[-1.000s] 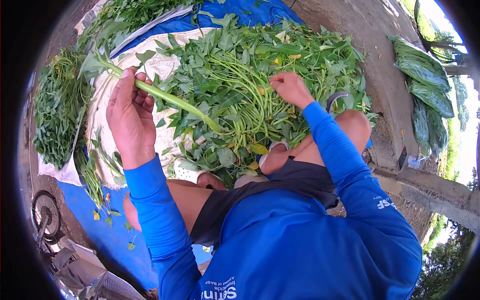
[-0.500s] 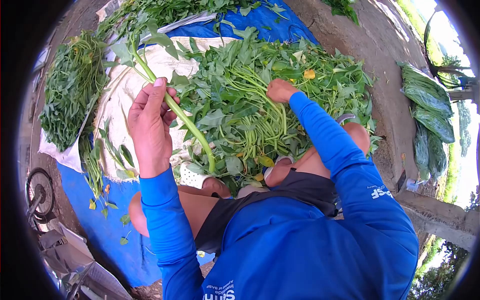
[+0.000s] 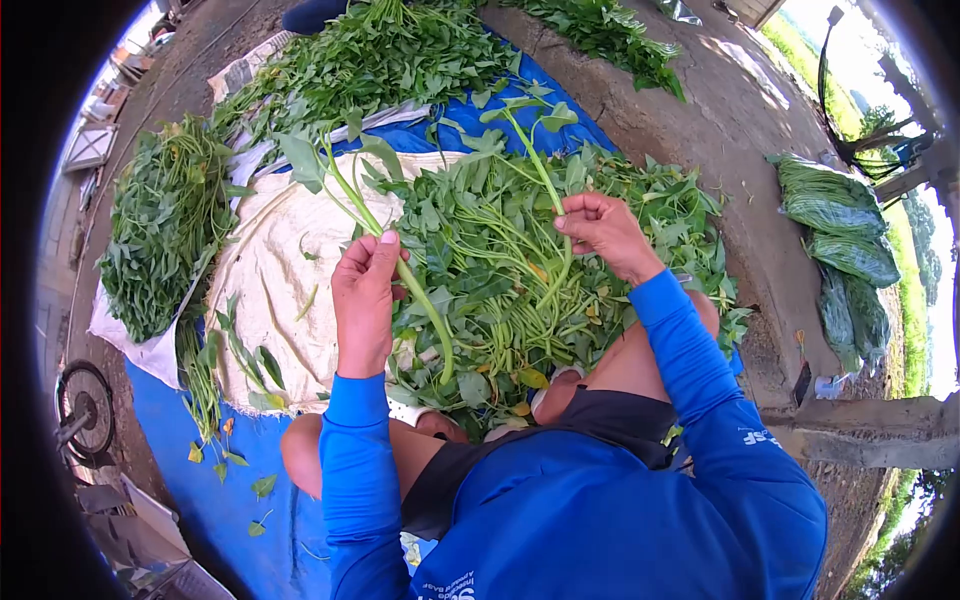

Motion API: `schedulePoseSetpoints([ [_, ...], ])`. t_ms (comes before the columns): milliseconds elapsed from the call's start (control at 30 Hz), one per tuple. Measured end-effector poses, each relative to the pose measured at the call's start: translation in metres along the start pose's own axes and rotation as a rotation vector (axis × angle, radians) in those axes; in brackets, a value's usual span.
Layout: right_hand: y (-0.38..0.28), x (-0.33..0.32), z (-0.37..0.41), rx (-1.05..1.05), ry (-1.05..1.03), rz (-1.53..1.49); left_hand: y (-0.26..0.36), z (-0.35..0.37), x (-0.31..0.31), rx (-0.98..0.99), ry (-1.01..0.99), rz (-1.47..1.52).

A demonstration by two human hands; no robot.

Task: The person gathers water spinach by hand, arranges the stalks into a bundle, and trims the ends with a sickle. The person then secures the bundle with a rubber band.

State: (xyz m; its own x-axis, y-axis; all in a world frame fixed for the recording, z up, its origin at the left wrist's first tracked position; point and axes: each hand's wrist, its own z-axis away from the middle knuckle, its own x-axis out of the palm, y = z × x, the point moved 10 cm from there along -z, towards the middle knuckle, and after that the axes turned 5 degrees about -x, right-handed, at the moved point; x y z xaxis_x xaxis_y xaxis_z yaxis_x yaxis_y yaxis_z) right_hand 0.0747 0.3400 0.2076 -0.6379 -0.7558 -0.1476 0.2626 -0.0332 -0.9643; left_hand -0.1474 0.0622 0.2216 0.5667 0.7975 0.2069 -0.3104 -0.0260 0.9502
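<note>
My left hand [image 3: 368, 290] pinches a thick green water spinach stem [image 3: 432, 315] between thumb and fingers. Its leaves [image 3: 305, 163] point away from me, and the cut end hangs near my left foot. In my right hand [image 3: 605, 232] is a second, thinner water spinach stem [image 3: 540, 165], leafy at the top. Both stems are held above a wide pile of loose water spinach [image 3: 480, 240], whose bare stems lie bunched in the middle. Between my hands and a leafy heap on the left, a cream woven sack [image 3: 270, 270] lies spread out.
A blue tarp [image 3: 240, 500] lies under the greens. Leafy heaps stand at the left [image 3: 165, 235] and far side [image 3: 380, 65]. Wrapped green bundles [image 3: 835, 220] rest on the right ledge. A wheel [image 3: 85, 400] and an open cardboard box [image 3: 150, 540] are at lower left.
My right hand has lifted out of the pile, moving right and nearer me, with a stem now raised in it. My left hand, still holding its stem, has shifted right. The view has tilted.
</note>
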Motion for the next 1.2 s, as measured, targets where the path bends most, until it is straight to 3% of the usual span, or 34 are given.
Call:
schedulePoseSetpoints([
  [200, -0.021, 0.032, 0.047, -0.204, 0.062, -0.046, -0.016, 0.004, 0.024, 0.032, -0.031, -0.102],
  [333, -0.020, 0.105, 0.073, -0.190, -0.223, -0.130, -0.046, 0.026, 0.070, -0.049, -0.154, 0.017],
  [500, -0.012, 0.125, 0.071, -0.254, -0.211, -0.086, -0.060, 0.025, 0.074, -0.115, -0.173, 0.257],
  [600, -0.003, 0.147, 0.061, -0.283, -0.317, -0.168, -0.065, 0.026, 0.088, -0.117, -0.248, 0.165],
  [667, -0.007, 0.157, 0.055, -0.251, -0.544, -0.060, -0.058, 0.018, 0.066, -0.020, -0.152, 0.069],
  [733, -0.019, 0.115, 0.034, -0.147, -0.373, -0.195, -0.039, 0.005, 0.034, -0.003, 0.007, 0.040],
  [800, 0.025, 0.040, -0.017, -0.097, 0.073, -0.074, -0.015, -0.001, 0.005, -0.050, 0.039, -0.006],
  [867, 0.089, 0.002, -0.046, 0.008, 0.180, 0.510, 0.000, -0.003, -0.017, -0.061, 0.046, -0.104],
  [933, 0.137, 0.016, -0.049, -0.057, 0.037, 0.806, 0.006, -0.005, -0.029, -0.062, 0.063, -0.196],
  [1000, 0.192, 0.013, -0.048, 0.013, 0.087, 0.914, 0.011, -0.005, -0.031, -0.036, 0.057, -0.185],
  [1133, 0.209, 0.041, -0.044, 0.055, -0.029, 0.944, 0.015, -0.005, -0.032, -0.040, 0.084, -0.177],
  [1200, 0.195, 0.045, -0.044, -0.028, -0.024, 0.988, 0.014, -0.004, -0.029, -0.078, 0.045, -0.265],
])
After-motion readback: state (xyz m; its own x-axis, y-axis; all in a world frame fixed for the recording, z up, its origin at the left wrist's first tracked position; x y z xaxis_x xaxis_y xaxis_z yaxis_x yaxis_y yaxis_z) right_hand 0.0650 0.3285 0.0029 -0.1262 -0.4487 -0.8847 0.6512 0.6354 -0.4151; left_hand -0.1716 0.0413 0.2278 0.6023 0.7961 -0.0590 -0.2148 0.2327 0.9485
